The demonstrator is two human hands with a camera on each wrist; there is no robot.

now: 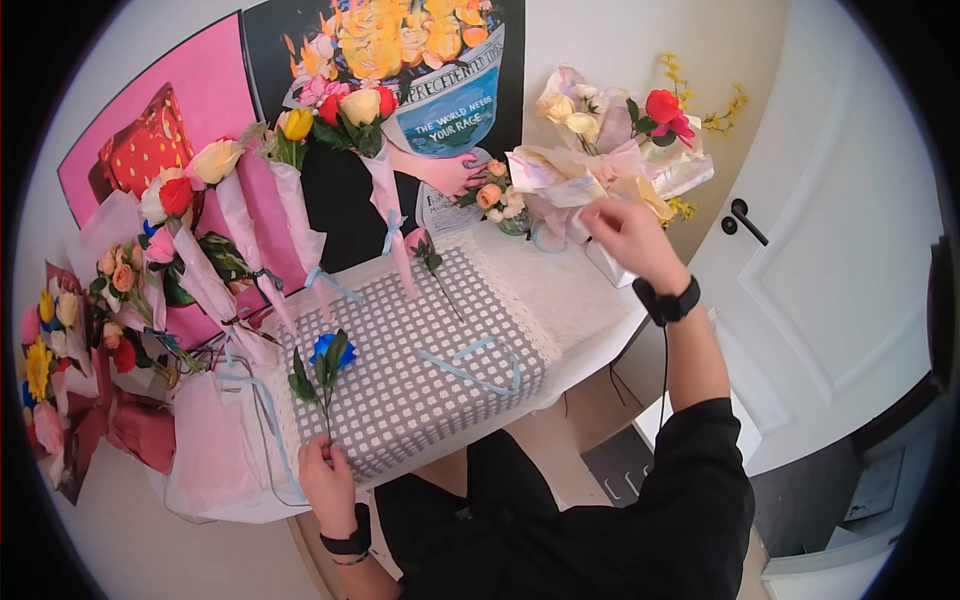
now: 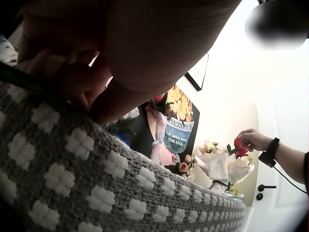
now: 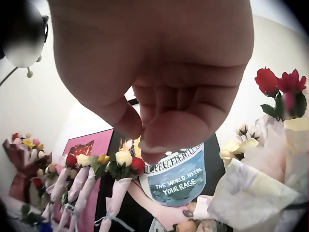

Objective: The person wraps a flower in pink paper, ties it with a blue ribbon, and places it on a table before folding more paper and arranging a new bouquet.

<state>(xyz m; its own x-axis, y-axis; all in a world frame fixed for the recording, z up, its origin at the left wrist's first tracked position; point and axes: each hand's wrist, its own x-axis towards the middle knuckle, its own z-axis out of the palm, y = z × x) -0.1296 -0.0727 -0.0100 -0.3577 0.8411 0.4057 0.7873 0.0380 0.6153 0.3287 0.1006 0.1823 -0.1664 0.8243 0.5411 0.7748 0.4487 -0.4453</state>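
Note:
A blue rose (image 1: 336,350) with green leaves lies on the grey-and-white checked cloth (image 1: 410,325). My left hand (image 1: 327,487) pinches the lower end of its stem at the cloth's near edge; the dark stem (image 2: 24,79) also shows under the fingers in the left wrist view. My right hand (image 1: 632,240) is raised at the right, in front of the large wrapped bouquet (image 1: 560,165). Its fingers are curled in, the thumb close to them, and nothing shows between them in the right wrist view. Farther back on the cloth lies a pink rose (image 1: 424,248).
A loose light-blue ribbon (image 1: 487,385) lies on the cloth's right half. Several single-stem bouquets in pink paper (image 1: 300,210) lean along the back left. Pink wrapping sheets (image 1: 210,440) cover the table's left end. A white door (image 1: 830,230) stands at the right.

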